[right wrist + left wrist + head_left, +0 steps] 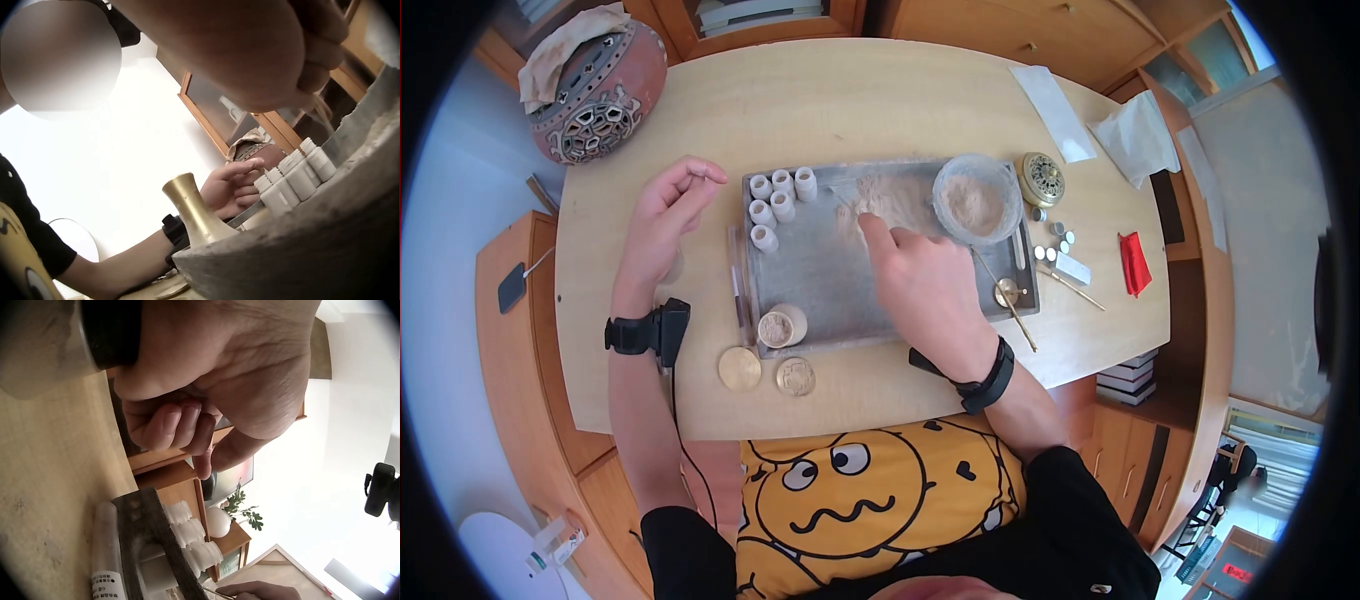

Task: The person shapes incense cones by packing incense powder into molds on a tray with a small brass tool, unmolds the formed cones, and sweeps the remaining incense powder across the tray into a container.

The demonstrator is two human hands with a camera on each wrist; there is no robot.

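Observation:
My right hand (930,290) is over the grey tray (820,290), its fingers pinching a thin, pale tool (324,119) beside loose tan powder (900,195). The tool's far end is hard to make out. Off the tray's left side my left hand (668,215) is raised with its fingers loosely curled; in the left wrist view nothing shows in this hand (212,381). Small white bottles (782,207) stand in the tray's back left corner. A bowl (977,198) of powder sits at the back right, and a wider jar (783,327) at the front left.
Two round lids (740,369) lie before the tray. A thin brass rod (1018,315) crosses its right edge. Beyond that side are a pierced brass burner (1041,180), small caps and a red pouch (1135,264). A large pierced pot (600,95) stands at the back left.

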